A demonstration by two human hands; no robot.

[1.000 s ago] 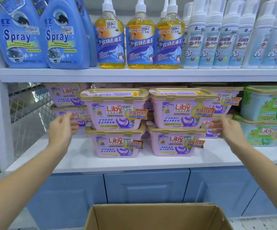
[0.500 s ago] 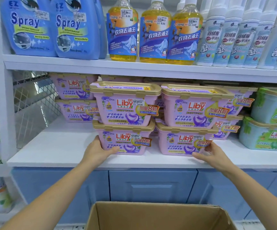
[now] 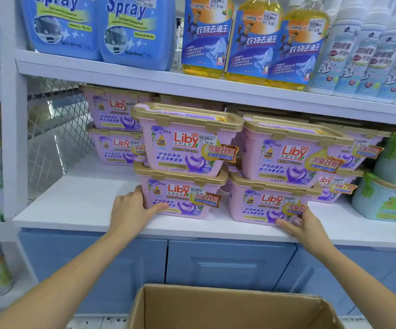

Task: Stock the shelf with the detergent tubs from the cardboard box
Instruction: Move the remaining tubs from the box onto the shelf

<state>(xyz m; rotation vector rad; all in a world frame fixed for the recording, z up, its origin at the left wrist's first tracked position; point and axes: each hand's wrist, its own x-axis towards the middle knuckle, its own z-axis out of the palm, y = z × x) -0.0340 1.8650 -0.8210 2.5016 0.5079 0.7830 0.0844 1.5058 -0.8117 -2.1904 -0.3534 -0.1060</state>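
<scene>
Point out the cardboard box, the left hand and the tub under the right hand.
cardboard box point(image 3: 225, 296): head view, back inner wall.
left hand point(image 3: 130, 210): head view, back of hand.
bottom right pink tub point(image 3: 263, 205): head view, front label.

Blue spray jugs point(image 3: 130, 29), yellow oil-remover bottles point(image 3: 251, 43) and white foam bottles point(image 3: 358, 58) line the upper board; green-lidded tubs point(image 3: 386, 200), perhaps detergent, sit below.

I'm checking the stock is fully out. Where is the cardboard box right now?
In the head view the cardboard box sits open at the bottom centre, between the person's forearms, in front of the blue cabinet doors under the shelf.
</scene>
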